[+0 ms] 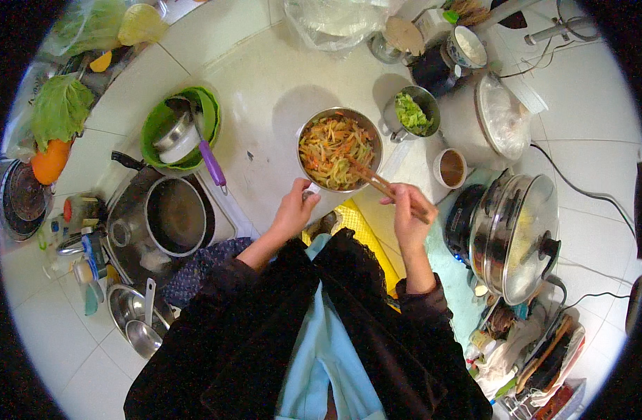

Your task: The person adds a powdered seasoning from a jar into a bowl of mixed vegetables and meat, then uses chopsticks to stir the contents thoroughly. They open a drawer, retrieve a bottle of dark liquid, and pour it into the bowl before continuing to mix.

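Shredded vegetables [334,147] in pale green and orange fill a round metal bowl [379,137] with a handle, near the counter's front edge. My left hand [295,205] grips the bowl's handle at its near side. Wooden chopsticks [373,178] are held in my right hand [413,210], their tips down among the shreds. To the right of the bowl stands a metal cup [432,102] with chopped green leaves [413,114] in it. Nearer my right hand is a small white cup [450,168] of brown liquid.
At left, a green basin [147,131] holds a ladle with a purple handle [213,165]. Below it, a pot [175,216] sits in the sink [124,210]. A lidded steamer [515,236] and a large pot [463,115] stand at right. A plastic bag [342,23] lies at the back.
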Tool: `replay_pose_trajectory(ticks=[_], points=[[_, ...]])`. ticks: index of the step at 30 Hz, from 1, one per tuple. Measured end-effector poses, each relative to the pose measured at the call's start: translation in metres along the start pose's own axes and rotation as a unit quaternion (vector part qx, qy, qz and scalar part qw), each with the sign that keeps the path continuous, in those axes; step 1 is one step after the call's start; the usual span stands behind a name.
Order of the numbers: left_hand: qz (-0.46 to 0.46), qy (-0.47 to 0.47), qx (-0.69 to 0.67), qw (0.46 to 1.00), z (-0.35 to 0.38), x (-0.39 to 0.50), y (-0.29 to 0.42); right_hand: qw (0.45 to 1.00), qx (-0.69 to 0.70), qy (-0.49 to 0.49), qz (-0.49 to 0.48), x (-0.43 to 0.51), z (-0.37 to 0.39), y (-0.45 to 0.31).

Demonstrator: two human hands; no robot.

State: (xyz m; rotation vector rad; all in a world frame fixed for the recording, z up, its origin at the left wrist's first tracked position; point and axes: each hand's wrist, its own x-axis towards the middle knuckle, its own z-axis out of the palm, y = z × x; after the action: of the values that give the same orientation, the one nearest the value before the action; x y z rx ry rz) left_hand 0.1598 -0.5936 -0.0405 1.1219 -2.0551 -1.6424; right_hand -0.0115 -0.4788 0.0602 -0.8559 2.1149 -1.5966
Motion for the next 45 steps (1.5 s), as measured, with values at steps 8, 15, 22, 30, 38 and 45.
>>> replay_pose_trajectory(ticks=[8, 15, 22, 30, 38, 45], points=[[-0.036, -0.01, -0.019, 0.999, -0.001, 0.001, 0.002, 0.991, 0.057, 0.051, 0.111, 0.015, -0.038, -0.014], [-0.064, -0.021, -0.049, 0.997, -0.003, 0.0, 0.007, 0.975, 0.096, 0.007, 0.201, 0.013, -0.032, 0.001], [-0.079, -0.042, -0.041, 0.995, -0.007, 0.002, 0.014, 0.979, 0.095, 0.073, 0.163, 0.007, -0.027, 0.027], [-0.081, -0.043, -0.047, 0.995, -0.006, 0.001, 0.016, 0.937, 0.25, 0.156, 0.189, 0.008, -0.04, 0.046], [-0.072, -0.034, -0.055, 0.995, -0.006, 0.001, 0.019, 0.905, 0.338, 0.151, 0.211, 0.013, -0.045, 0.038], [-0.115, -0.054, -0.06, 0.99, -0.009, 0.002, 0.022, 0.871, 0.404, 0.159, 0.229, 0.019, -0.048, 0.024]])
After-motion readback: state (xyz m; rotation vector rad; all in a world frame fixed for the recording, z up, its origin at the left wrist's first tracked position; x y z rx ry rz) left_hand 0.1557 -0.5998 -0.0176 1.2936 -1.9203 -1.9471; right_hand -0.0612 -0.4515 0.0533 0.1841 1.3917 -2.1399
